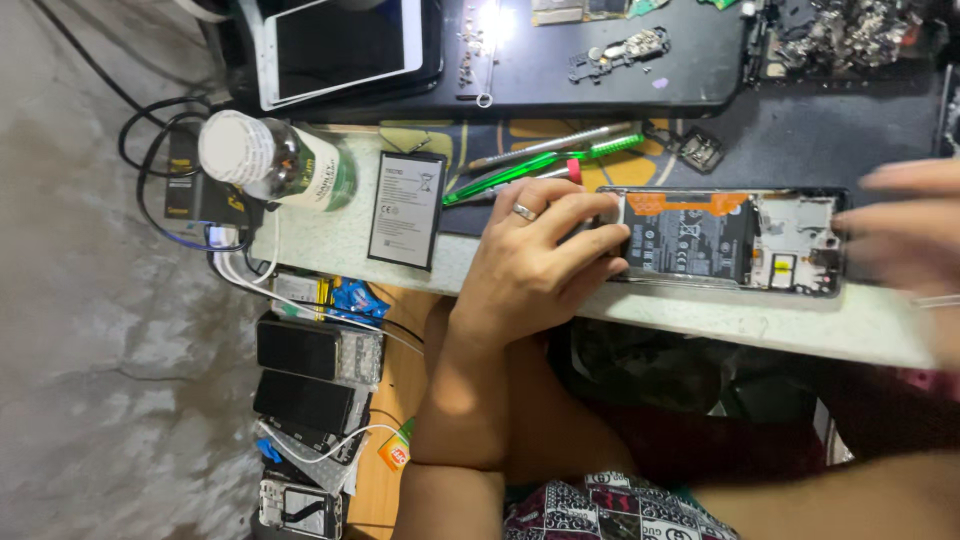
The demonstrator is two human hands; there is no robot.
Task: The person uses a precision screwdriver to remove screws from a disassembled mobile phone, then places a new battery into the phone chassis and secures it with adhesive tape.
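fingers (590, 240) of left hand (535, 260) pin opened phone (730, 240); right hand (905, 235) blurred

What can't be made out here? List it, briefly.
- Right hand, head view: motion-blurred and cut off by the right edge; its grip cannot be told.
- Opened phone: its left end is hidden under the left hand.
- Tools behind the left hand: their lower ends are covered by it.
- Small parts at top right: too small and cluttered to identify.
- Tablet: top cut off by the upper edge.
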